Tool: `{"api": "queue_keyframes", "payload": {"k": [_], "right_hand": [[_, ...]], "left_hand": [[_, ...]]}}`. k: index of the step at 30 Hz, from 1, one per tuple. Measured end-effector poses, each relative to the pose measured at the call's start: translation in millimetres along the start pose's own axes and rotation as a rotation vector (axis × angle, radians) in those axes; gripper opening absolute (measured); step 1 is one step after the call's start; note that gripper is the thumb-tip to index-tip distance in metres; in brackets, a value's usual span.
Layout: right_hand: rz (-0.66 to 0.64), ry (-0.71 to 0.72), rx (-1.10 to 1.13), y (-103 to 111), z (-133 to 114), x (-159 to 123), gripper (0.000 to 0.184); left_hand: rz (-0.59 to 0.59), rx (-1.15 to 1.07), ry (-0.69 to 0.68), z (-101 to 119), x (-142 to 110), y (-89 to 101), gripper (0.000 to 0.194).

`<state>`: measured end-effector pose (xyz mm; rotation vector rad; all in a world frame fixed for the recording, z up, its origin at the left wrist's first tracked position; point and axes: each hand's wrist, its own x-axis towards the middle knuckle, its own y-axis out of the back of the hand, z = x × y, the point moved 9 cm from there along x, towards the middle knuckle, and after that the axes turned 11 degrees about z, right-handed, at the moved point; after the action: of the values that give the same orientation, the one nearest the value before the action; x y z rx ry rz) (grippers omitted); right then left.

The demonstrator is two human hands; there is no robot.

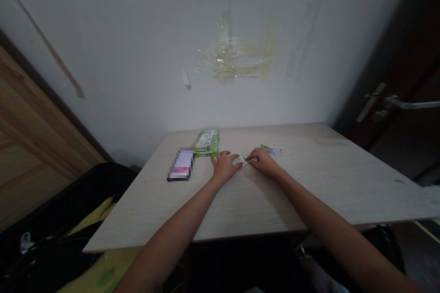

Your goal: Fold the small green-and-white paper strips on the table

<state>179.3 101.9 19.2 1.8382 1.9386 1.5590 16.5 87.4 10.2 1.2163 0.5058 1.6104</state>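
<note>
A small white-and-green packet [242, 160] lies low over the middle of the table, between my two hands. My left hand [225, 165] has its thumb and forefinger at the packet's left end, with the other fingers bent towards the tabletop. At the right end, my right hand [263, 162] pinches the packet between thumb and fingertips. Just beyond the right hand rests a narrow green-and-white strip [271, 149]. A stack of green-and-white packets [206, 141] sits behind and left of my left hand. What is printed on them is too small to read.
A phone [182, 165] with a lit, blurred screen lies left of my left hand. The pale wooden table [261, 210] meets a wall [137, 55] with peeling tape. A door handle [412, 104] is at the right; dark bags and yellow cloth [106, 270] are at the lower left.
</note>
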Motion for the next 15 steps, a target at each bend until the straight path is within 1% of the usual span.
{"api": "queue_keyframes", "payload": {"k": [4, 9, 15], "right_hand": [[0.041, 0.014, 0.048, 4, -6, -2, 0.01], [0.009, 0.008, 0.085, 1, -8, -4, 0.015], [-0.003, 0.067, 0.059, 0, -13, -2, 0.012]], "left_hand": [[0.02, -0.016, 0.005, -1, 1, 2.6, 0.03], [0.009, -0.014, 0.004, 1, 1, 5.9, 0.023], [-0.024, 0.029, 0.025, 0, -1, 4.1, 0.034]]}}
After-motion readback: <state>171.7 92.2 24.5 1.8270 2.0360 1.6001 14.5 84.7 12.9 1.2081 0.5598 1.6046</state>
